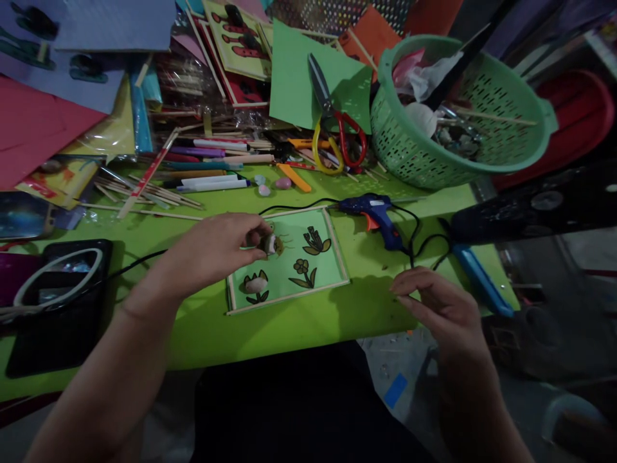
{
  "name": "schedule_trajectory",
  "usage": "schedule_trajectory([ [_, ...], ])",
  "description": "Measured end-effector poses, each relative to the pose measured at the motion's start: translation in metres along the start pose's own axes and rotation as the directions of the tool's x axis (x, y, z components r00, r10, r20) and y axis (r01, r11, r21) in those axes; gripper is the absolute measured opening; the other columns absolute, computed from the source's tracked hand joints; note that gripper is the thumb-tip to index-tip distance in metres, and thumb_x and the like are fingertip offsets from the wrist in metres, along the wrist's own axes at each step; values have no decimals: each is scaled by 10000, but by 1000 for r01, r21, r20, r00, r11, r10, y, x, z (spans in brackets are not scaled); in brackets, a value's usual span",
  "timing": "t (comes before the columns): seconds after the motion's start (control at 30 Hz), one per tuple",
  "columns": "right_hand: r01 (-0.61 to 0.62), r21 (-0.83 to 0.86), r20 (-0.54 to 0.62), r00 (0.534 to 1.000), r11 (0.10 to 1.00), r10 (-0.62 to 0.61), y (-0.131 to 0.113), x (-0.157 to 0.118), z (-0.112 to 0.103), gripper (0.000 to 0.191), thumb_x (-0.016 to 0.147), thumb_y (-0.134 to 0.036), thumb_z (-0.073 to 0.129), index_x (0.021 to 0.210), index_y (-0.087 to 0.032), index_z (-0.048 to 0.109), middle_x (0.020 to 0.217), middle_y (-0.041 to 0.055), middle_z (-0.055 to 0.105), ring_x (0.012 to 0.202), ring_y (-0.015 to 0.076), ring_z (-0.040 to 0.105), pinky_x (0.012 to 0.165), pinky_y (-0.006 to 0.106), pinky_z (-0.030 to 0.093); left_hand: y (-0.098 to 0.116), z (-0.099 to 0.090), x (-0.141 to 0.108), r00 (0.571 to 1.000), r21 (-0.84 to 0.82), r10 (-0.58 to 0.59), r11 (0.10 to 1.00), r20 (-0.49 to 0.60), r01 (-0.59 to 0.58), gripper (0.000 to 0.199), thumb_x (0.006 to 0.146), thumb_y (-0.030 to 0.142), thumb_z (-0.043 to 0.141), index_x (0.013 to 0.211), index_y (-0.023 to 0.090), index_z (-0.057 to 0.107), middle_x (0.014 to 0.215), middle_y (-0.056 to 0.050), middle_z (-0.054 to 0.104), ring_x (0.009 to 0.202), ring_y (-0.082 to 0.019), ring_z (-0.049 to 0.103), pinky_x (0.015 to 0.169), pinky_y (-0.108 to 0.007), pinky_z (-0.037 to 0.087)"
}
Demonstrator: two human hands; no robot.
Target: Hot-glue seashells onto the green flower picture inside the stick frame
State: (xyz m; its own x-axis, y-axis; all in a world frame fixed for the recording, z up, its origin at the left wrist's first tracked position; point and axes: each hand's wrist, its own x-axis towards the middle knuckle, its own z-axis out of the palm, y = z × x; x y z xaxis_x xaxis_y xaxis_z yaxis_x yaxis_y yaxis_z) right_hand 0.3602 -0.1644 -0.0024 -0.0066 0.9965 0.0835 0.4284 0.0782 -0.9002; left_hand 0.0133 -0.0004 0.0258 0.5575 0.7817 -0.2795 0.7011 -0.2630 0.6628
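Note:
My left hand (pixel 222 247) pinches a small pale stone (pixel 270 244) over the upper left of a green card (pixel 274 289) edged with thin wooden sticks. Drawn flowers fill the card, and a pinkish stone (pixel 256 285) sits on the lower left one. To the right of the card, above the table edge, my right hand (pixel 441 305) is closed with thumb and index finger together. Whether anything is between those fingertips I cannot make out. A blue glue gun (pixel 373 212) lies just beyond the card's upper right corner.
Scissors (pixel 325 106) rest on green paper (pixel 289 77) at the back. A green basket (pixel 409 148) of odds and ends stands back right. Pens (pixel 212 183), sticks and small stones (pixel 283 183) lie behind the card. A black tablet-like slab (pixel 48 334) and cable are at left.

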Motion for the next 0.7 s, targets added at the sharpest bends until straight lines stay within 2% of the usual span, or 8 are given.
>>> schedule_trajectory([
  [0.13, -13, 33, 43, 999, 999, 11, 3, 2, 8, 75, 898, -204, 702, 923, -273, 718, 868, 42, 687, 875, 218, 646, 788, 356, 532, 0, 3, 2, 1000, 113, 6, 994, 26, -9, 234, 827, 376, 686, 1039, 289, 730, 973, -20, 733, 856, -245, 637, 693, -324, 400],
  [0.37, -47, 49, 56, 997, 998, 44, 10, 3, 10, 53, 897, -232, 708, 934, -270, 718, 882, 55, 687, 907, 240, 646, 812, 378, 530, 2, 2, 3, 999, 107, -39, 994, 18, 37, 191, 827, 375, 688, 992, 283, 709, 922, -19, 734, 842, -251, 650, 661, -331, 391],
  [0.7, 14, 72, 109, 994, 997, -22, 12, 8, 10, 133, 901, -168, 692, 969, -278, 717, 901, 32, 689, 925, 211, 639, 819, 331, 511, 7, 1, 2, 995, 123, -84, 989, 48, 77, 240, 853, 406, 651, 1040, 265, 700, 929, -24, 738, 851, -251, 652, 683, -337, 415],
])
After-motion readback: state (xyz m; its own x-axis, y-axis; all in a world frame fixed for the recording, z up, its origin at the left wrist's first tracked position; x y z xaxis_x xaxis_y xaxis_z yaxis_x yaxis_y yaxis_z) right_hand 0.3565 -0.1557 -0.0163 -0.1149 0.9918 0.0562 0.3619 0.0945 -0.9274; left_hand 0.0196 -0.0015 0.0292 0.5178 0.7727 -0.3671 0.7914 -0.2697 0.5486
